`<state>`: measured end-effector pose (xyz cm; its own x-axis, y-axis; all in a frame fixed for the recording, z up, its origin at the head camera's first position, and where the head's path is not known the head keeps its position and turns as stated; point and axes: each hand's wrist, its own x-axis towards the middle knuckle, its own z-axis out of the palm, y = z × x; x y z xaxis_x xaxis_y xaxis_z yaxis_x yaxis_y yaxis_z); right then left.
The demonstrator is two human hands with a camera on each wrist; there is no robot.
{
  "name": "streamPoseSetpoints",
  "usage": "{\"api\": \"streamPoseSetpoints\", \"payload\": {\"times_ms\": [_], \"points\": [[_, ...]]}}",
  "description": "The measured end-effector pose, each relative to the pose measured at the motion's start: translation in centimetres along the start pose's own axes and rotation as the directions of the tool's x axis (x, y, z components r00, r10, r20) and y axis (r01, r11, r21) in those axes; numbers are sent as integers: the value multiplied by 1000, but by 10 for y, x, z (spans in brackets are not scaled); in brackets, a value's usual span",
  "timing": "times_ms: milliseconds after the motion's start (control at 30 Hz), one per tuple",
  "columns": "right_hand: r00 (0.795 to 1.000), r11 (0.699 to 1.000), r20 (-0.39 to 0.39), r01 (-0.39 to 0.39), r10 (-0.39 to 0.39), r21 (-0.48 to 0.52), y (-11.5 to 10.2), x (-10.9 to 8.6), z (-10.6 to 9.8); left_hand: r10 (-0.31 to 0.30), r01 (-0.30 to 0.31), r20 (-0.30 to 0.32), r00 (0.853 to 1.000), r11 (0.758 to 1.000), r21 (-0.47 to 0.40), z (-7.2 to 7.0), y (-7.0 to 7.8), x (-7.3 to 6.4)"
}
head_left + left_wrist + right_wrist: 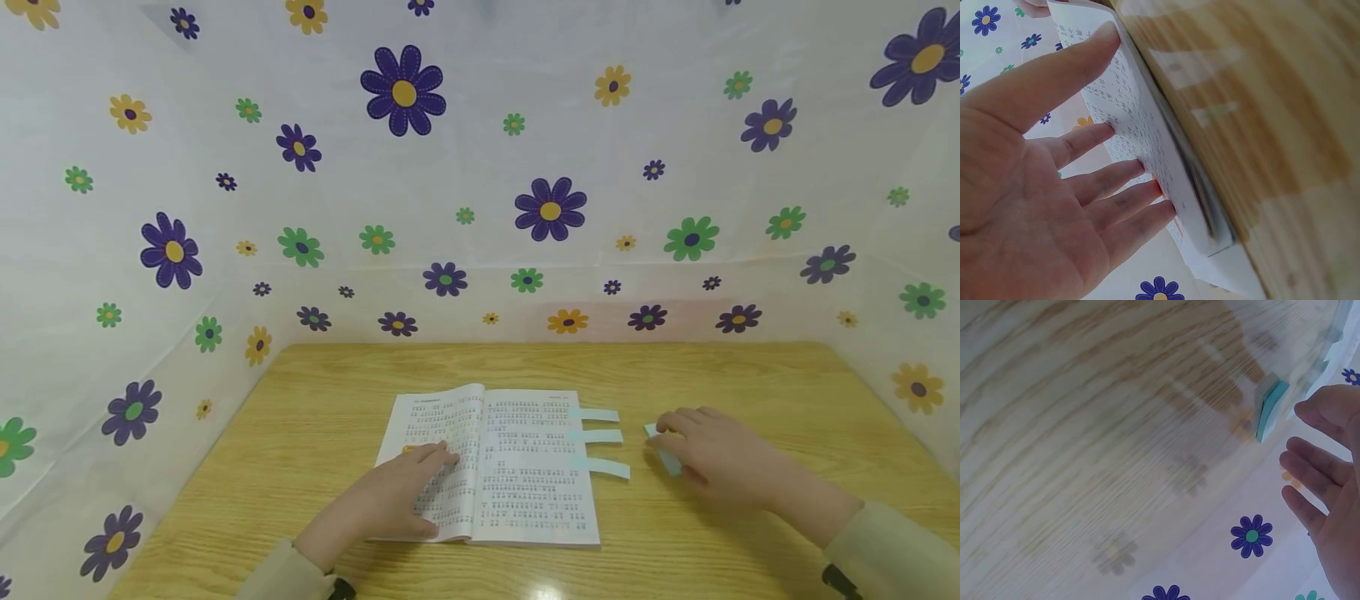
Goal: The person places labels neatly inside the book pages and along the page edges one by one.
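Observation:
An open book (pixel 525 508) with printed pages lies on the table. Across its left page my left hand (pixel 393 500) rests with fingers spread; the left wrist view shows the fingertips and thumb of that hand (pixel 1029 206) touching the paper. Three pale blue sticky strips (pixel 602 436) stick out from the right page's outer edge. To the right of them lies a small pad of light blue sticky notes (pixel 666 462), partly covered by my right hand (pixel 723 458) in the head view. From the right wrist, the pad (pixel 1269 411) appears apart from the loosely bent fingers of that hand (pixel 1332 469).
The wooden table (pixel 300 417) extends around the book and reflects light. A white cloth with printed flowers (pixel 480 167) hangs at the back and both sides. An orange mark (pixel 409 448) shows on the left page beside my left hand.

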<state>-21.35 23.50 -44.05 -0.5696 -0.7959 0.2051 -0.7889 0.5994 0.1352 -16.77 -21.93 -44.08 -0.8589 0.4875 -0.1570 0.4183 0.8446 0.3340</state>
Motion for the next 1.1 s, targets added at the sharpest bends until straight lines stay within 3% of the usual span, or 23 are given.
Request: {"api": "streamPoseSetpoints", "payload": {"times_ms": [1100], "points": [[996,997,58,-69,70,-24,10,5,5,-4,4,4,1000,1000,13,2,-2,0]]}}
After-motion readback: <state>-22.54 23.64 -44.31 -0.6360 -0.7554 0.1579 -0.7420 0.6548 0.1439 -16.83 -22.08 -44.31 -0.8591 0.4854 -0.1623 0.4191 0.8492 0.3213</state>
